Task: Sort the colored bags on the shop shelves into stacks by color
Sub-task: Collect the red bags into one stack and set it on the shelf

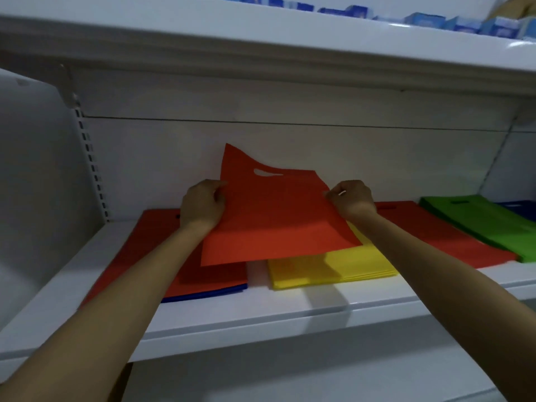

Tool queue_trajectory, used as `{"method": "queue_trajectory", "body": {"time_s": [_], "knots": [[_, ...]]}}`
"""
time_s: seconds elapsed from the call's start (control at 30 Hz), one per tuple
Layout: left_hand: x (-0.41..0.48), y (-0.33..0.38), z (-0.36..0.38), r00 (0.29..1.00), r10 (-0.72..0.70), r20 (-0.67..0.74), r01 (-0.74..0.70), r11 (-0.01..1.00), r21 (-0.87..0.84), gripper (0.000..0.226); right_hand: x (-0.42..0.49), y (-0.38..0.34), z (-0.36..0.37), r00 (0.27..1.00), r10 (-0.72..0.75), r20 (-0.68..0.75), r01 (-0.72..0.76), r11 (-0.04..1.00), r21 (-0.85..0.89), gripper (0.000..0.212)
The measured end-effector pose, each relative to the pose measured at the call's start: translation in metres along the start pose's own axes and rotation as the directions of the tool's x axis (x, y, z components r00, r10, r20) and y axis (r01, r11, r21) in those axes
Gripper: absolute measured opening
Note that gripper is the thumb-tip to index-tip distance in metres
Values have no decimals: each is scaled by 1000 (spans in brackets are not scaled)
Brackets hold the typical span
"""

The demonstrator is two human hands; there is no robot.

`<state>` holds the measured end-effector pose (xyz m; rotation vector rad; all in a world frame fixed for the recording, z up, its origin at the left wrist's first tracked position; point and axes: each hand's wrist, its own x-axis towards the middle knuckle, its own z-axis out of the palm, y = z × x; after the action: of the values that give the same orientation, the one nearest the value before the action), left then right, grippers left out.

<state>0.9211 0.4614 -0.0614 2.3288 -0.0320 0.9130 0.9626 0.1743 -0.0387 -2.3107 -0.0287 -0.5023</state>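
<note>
Head view of a white shop shelf (261, 309) with flat bags sorted by colour. A single red bag (272, 221) is held in the air above the shelf, tilted, with its oval handle slot towards the back panel and one top corner standing higher than the other. The left hand (203, 206) pinches its left edge with curled fingers; the right hand (353, 201) pinches its right edge in the same way. The bag's lower edge hangs over two piles: a red stack (139, 245) at the left, with the rim of a blue bag (203, 294) showing beneath it, and a yellow stack (333, 271) just beside it. Further right lies a second red stack (435, 224); next to it a green stack (487, 224); at the far edge what appears to be a dark blue bag (519, 208), only partly in view. The upper shelf (261, 53) carries a row of blue boxes (426, 20); their print is too blurred to read.
</note>
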Motion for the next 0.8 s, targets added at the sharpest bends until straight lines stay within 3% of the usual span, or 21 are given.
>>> {"method": "queue_trajectory", "body": {"time_s": [0.2,0.33,0.57,0.8], "knots": [[17,83,76,998,-58,20,60,988,-144,29,43,85,-68,998,42,-36,-42,999,0,21],[22,152,141,990,-93,108,107,985,-138,33,71,150,-128,997,54,-47,-53,998,20,22],[10,254,239,936,-127,328,106,991,81,41,114,258,-208,995,97,29,-94,991,-95,27],[-12,275,292,885,-224,408,76,935,347,42,138,306,-196,982,67,179,12,913,-408,31]]}}
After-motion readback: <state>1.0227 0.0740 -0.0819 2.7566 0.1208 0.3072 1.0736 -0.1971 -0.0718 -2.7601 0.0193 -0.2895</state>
